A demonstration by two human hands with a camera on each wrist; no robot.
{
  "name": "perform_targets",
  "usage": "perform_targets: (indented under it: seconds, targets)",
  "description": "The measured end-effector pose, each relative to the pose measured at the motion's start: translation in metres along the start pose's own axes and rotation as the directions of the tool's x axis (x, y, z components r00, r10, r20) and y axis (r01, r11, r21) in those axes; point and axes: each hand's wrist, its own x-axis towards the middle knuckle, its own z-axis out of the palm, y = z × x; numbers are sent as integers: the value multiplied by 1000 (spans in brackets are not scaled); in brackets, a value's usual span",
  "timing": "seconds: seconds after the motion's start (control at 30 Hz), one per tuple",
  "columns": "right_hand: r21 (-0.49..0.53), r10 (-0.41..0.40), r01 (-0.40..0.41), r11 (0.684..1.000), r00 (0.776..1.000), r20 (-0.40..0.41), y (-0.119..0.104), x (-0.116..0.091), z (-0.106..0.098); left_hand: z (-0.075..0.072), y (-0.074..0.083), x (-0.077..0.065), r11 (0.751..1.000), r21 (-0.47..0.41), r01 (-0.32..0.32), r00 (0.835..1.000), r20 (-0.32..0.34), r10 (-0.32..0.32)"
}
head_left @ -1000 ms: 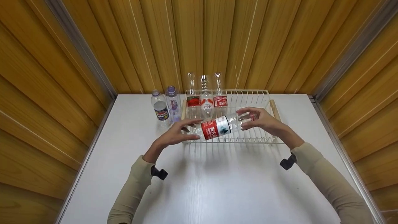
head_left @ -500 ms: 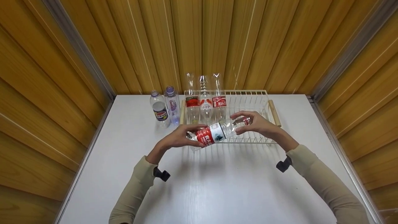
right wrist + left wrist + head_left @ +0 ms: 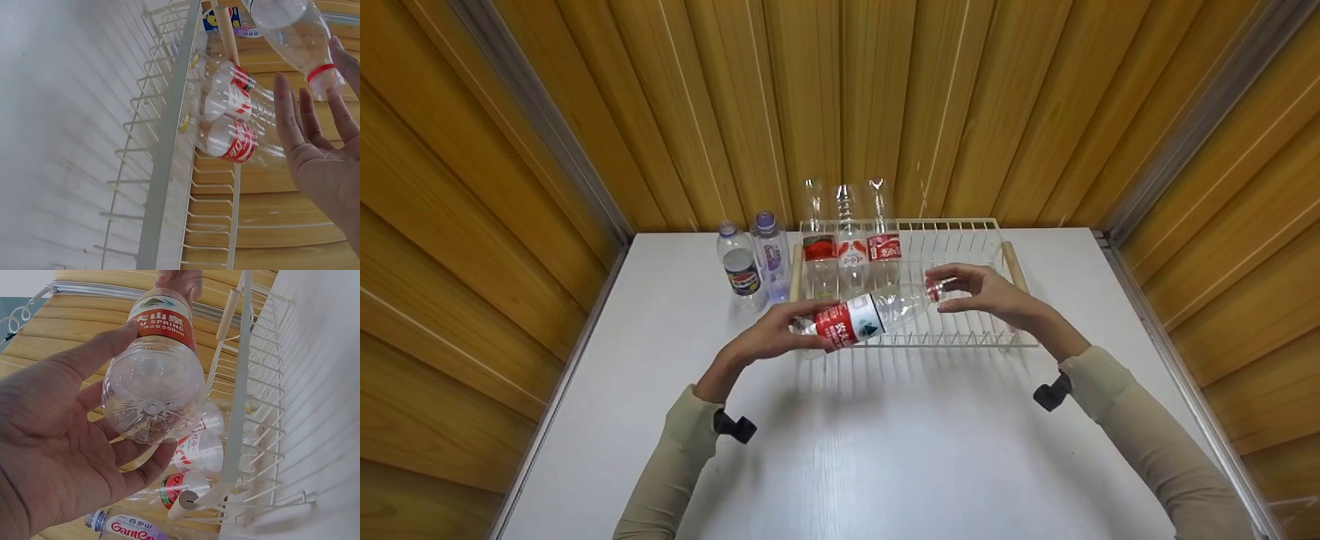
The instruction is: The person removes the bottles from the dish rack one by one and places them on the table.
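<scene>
My left hand (image 3: pixel 776 330) grips a clear plastic water bottle (image 3: pixel 154 385) by its lower half, thumb on the red-and-white label and fingers round the far side. The bottle is tilted, its base toward my left palm and its neck (image 3: pixel 325 79) up to the right, above the front of a white wire dish rack (image 3: pixel 960 341). A red ring circles the neck. Beside it my right hand (image 3: pixel 986 292) has its fingers spread apart, fingertips right at the mouth. Three clear labelled bottles (image 3: pixel 853 253) stand upside down in the rack's left part.
Left of the rack stand two upright bottles, one with a dark blue label (image 3: pixel 744 280) and one purple-tinted (image 3: pixel 772 255). The rack has wooden side handles (image 3: pixel 1014 266). Wood-patterned walls (image 3: pixel 840 112) enclose the white table (image 3: pixel 825 465).
The bottle and my left hand have shifted left. My right hand, earlier around the bottle's neck end, is now at its mouth with fingers apart.
</scene>
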Motion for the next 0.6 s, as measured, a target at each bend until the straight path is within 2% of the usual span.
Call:
perform_targets:
  seconds: [0.2, 0.3, 0.47, 0.6]
  targets:
    - [65, 54, -48, 997, 993, -108, 17, -14, -31, -13, -7, -15, 999, -17, 36, 998, -60, -37]
    - [59, 75, -67, 996, 985, -156, 27, -20, -45, -20, -10, -24, 999, -16, 46, 994, -98, -47]
    - [65, 115, -105, 992, 974, -193, 38, -30, -65, -33, -16, -37, 997, -33, 66, 984, -161, -71]
    - [103, 124, -104, 989, 968, -218, 45, -40, -81, -42, -26, -46, 993, -61, 106, 970, -214, -116]
